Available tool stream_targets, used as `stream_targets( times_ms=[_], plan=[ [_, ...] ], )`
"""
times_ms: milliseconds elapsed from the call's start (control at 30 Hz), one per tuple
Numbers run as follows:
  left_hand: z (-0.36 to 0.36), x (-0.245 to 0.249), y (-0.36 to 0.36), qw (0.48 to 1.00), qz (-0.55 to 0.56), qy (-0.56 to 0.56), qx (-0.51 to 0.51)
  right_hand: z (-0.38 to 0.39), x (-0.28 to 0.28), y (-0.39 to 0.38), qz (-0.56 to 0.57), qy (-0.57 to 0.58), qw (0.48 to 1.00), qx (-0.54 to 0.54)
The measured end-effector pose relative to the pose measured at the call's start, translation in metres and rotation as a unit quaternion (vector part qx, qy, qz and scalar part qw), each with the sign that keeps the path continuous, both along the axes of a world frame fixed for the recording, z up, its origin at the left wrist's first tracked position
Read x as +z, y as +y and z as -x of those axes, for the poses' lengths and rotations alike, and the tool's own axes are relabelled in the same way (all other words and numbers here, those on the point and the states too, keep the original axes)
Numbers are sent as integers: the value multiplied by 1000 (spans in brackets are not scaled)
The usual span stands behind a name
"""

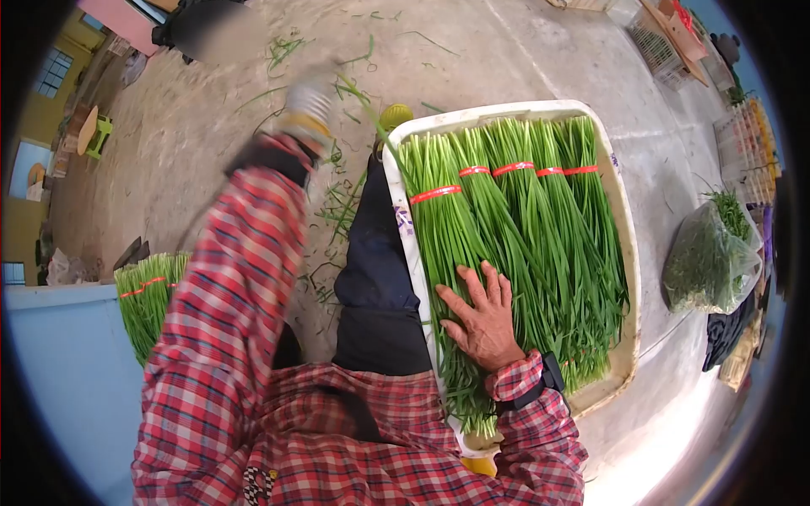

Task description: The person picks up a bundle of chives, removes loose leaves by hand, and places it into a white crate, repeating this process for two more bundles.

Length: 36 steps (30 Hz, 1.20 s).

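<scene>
A person in a red plaid shirt presses the right hand [485,325] flat on bundled chives [523,228] packed side by side in a white tray [626,253]. The bundles lie lengthwise in the tray. Their long axis runs from the far end, beyond the fingertips, back toward the person. Red bands [435,194] tie each bundle near that far end, and the loose leaf tips fan out around and behind the hand.

The right hand is released, palm down and fingers spread. It grips nothing and rests on the leaves of the bundles at the tray's left side. A dark watch [553,371] sits at the wrist.

The left hand [308,105] is raised far forward and to the left of the tray. It is blurred and appears gloved, and whether it is clenched or released cannot be told. A loose green blade [363,97] shows just beside it.

Further tied bundles [148,299] stand well out to the left, below the raised arm. A clear bag of greens [709,257] lies on the concrete floor [506,59], right of the tray.
</scene>
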<state>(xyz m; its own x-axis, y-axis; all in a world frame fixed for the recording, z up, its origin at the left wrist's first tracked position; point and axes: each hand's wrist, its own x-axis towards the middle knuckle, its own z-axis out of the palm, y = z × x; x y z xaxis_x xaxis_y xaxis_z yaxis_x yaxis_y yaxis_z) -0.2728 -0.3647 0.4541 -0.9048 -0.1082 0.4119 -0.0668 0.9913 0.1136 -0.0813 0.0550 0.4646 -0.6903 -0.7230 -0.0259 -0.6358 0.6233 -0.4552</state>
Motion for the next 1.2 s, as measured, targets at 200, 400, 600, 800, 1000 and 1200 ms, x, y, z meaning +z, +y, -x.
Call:
stream_targets(
  times_ms=[200, 400, 600, 800, 1000, 1200],
  plan=[
    [-30, 113, -157, 811, -427, 384, 114, -6, 4, -2, -6, 51, 999, 19],
    [-96, 61, -8, 970, -200, -94, -98, -40, 21, -3, -41, 4, 999, 31],
    [-124, 41, 188, 892, 55, -309, -326, -61, -18, 18, -122, 59, 991, -22],
    [-120, 11, 187, 891, 38, -345, -293, -66, -75, 15, -160, 115, 980, -16],
    [-133, 7, 195, 904, 74, -342, -247, -68, -60, 17, -105, 166, 980, -10],
    [-144, -3, 198, 916, 130, -303, -227, -92, 48, 98, 141, 15, 985, -98]
  ],
)
